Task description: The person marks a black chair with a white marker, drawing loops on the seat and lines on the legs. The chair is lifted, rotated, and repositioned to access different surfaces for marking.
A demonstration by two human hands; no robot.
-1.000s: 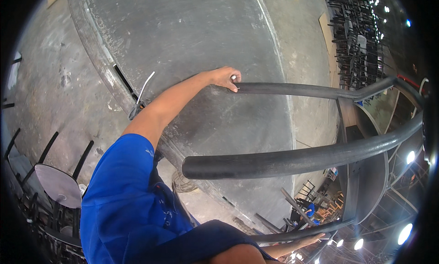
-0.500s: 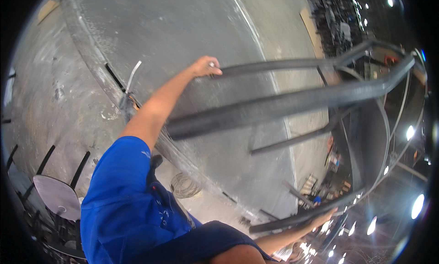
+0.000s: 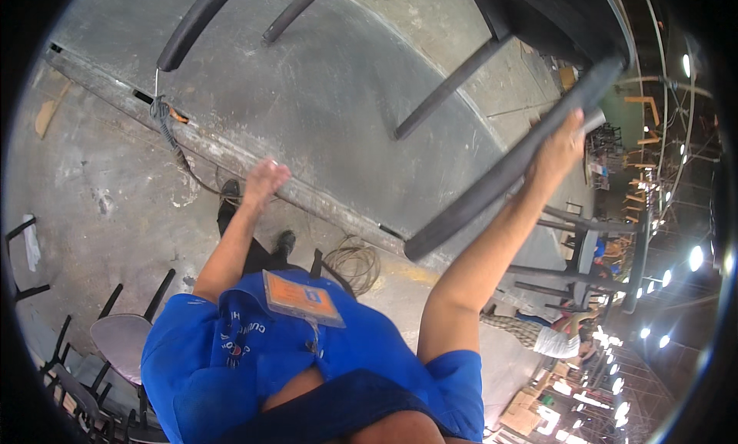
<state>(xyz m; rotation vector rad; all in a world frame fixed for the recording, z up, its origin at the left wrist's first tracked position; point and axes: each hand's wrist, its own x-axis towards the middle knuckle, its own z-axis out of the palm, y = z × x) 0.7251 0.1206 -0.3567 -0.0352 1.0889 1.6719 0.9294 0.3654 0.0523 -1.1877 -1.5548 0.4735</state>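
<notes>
A dark wooden chair (image 3: 500,186), tipped with its legs toward me, hangs over the wide grey surface at the upper right. My right hand (image 3: 560,148) is wrapped round one thick leg of it, close to the seat frame. Three other legs stick out to the left, and part of the chair lies beyond the top of the view. My left hand (image 3: 267,180) is apart from the chair, above the surface's near edge. Its fingers are loosely bent and slightly blurred, with nothing visible in them.
A worn metal rail (image 3: 338,206) edges the grey surface (image 3: 307,113). A dark cable (image 3: 173,140) hangs at the rail, and coiled hose (image 3: 354,266) lies by my feet. Chairs (image 3: 123,340) stand at lower left. More chair frames and a person (image 3: 555,342) are at right.
My left hand has let go of the chair leg and moved down and left. The chair has swung upward in view, with my right hand still on it. My view has turned.
</notes>
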